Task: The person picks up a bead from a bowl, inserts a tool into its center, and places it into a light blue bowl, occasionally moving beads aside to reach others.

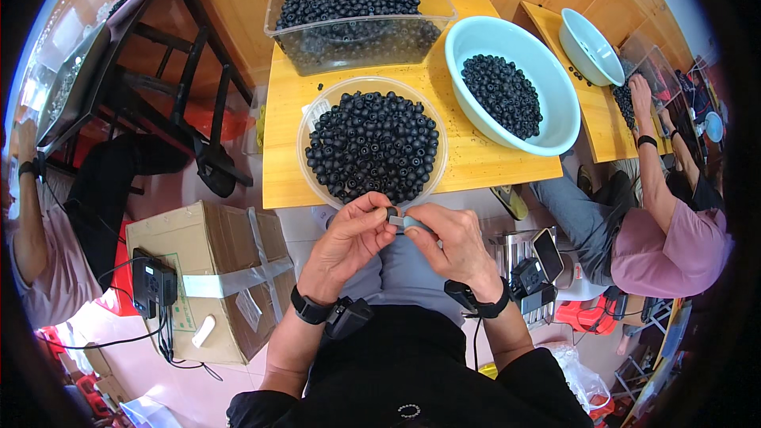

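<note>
Just in front of the table edge, my left hand (354, 239) pinches a small round black part (391, 212) between thumb and fingertips. My right hand (453, 239) is closed on a small knife (413, 223) with a short flat metal blade and a blue-grey handle. Its blade meets the black part, or lies right beside it; the fingers partly hide the contact. Directly beyond both hands stands a round clear tub (300, 139) heaped with black ring-like parts (372, 147) that have holes through them.
A clear rectangular bin (357, 51) of black parts stands behind the tub on the wooden table (284, 178). To the right is a light-blue basin (559, 103), partly filled. A taped cardboard box (170, 230) sits at lower left. Co-workers sit on either side; one person's hand (640, 95) reaches over another table.
</note>
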Demonstrator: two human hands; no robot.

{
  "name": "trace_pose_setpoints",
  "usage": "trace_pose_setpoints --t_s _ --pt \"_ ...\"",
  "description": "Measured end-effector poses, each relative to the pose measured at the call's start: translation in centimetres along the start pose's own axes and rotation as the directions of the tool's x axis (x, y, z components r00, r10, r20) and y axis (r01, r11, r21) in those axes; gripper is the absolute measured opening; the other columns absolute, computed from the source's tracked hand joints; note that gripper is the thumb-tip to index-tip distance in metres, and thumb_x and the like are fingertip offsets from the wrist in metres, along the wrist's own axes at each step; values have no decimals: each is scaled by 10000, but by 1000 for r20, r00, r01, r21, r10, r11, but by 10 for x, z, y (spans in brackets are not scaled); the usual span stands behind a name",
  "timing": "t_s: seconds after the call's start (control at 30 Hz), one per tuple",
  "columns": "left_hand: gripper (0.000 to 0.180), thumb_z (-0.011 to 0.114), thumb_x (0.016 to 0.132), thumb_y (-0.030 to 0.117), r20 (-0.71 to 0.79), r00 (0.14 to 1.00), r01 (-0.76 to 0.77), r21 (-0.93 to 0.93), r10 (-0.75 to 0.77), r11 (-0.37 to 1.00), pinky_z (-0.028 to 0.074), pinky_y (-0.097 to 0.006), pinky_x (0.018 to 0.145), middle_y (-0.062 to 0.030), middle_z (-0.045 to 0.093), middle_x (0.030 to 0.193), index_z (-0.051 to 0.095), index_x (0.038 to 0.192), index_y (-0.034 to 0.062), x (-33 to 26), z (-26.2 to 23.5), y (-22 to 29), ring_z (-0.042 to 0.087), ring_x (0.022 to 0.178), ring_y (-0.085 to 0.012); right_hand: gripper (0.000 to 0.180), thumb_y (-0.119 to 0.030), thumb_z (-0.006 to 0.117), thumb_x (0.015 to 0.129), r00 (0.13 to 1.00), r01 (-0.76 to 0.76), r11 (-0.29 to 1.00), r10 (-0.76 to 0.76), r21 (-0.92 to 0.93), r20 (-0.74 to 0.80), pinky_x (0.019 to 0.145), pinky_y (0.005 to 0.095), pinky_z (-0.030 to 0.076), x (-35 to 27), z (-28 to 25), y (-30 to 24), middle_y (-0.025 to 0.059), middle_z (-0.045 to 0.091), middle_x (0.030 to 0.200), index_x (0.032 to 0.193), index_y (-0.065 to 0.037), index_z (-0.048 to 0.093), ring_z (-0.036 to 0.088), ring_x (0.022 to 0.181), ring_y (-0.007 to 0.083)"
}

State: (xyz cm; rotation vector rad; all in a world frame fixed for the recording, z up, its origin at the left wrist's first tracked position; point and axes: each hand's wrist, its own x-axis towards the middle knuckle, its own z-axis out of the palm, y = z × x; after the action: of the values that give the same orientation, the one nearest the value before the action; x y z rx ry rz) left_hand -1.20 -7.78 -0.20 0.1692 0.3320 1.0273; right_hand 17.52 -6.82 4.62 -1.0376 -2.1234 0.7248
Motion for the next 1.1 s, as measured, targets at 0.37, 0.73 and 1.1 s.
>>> trace_pose_setpoints --t_s 0.37,0.73,1.1 --pt "159 649 863 45 2 999 37 149 -38 988 531 -240 716 -75 656 945 572 1002 57 -4 -1 -2 644 794 -134 220 -112 697 799 988 -126 978 139 164 -67 578 391 499 0 -2 -5 127 643 876 991 -33 623 635 725 344" --pt "108 652 853 43 -132 875 -170 818 466 550 508 -224 626 -61 676 868 614 953 33 -2 8 17 632 722 -103 265 -83 681 793 945 -183 960 113 -212 -307 709 358 515 25 -52 25 152 660 952 1047 -23 636 662 822 290" --pt "135 691 712 -11 307 713 143 816 631 -560 482 -398 685 -125 573 785 647 840 -2 27 -11 40 580 753 -294 264 -42 655 816 894 -240 960 159 -148 -419 707 346 518 5 -32 38 179 680 954 1078 -10 641 684 820 289"
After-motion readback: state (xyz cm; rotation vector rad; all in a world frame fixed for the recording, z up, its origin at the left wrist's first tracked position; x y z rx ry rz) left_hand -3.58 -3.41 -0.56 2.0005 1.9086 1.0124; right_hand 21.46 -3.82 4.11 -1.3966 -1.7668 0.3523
